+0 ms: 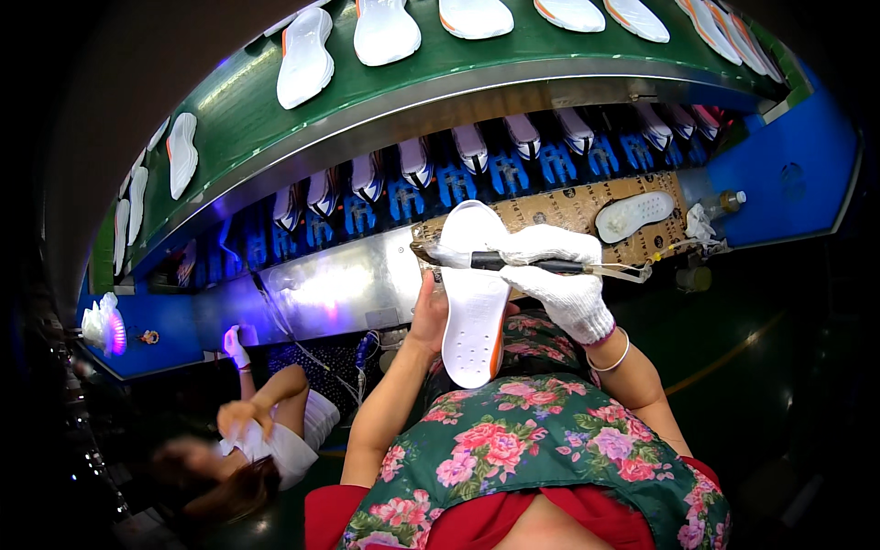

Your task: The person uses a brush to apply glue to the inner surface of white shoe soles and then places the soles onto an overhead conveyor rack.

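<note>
A white shoe sole with an orange side stripe stands lengthwise in front of me. My bare left hand grips its left edge, with the thumb up and the fingers hidden beneath it. My right hand, in a white knit glove, is closed round a black-handled brush with a thin tube at its back end. The brush lies across the middle of the sole, its dark bristle tip at the sole's left edge.
Beyond lies cardboard with another sole on it. Shoes on blue holders line a lower shelf. Above, a green conveyor carries several white soles. A co-worker sits at my left. A blue panel closes the right end.
</note>
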The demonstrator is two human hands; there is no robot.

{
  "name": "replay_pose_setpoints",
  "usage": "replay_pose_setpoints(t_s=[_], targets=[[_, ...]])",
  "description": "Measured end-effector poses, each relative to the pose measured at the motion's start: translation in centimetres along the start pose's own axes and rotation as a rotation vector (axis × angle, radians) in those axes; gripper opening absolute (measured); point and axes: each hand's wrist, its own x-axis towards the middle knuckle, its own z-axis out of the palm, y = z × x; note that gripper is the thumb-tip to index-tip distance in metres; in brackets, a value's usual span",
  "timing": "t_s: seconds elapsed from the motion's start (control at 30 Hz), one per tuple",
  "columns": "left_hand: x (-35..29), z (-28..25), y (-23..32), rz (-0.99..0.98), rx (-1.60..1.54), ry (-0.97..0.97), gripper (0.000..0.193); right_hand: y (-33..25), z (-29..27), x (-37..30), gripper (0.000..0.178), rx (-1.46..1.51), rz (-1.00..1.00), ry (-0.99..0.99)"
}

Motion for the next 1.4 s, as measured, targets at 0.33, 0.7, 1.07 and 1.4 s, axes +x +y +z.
replay_pose_setpoints(t_s=[0.33,0.7,1.07,1.4], targets=[[0.8,3.0,1.4,0.115,-0.015,-0.069,0.115,0.3,1.0,0.9,0.021,-0.179,-0.235,0.020],[2.9,5.2,-1.1,0.287,0.311,0.048,0.108,-0.6,0.9,2.0,0.024,-0.686,-0.589,0.082],[3.0,3.1,0.2,0.321,0.158,-0.276,0.106,0.3,1.8,1.4,0.023,-0.404,-0.406,0.171],[2.3,3.3,2.3,0.442,0.093,-0.013,0.098,0.3,2.5,1.1,0.021,-0.283,-0.344,0.023]])
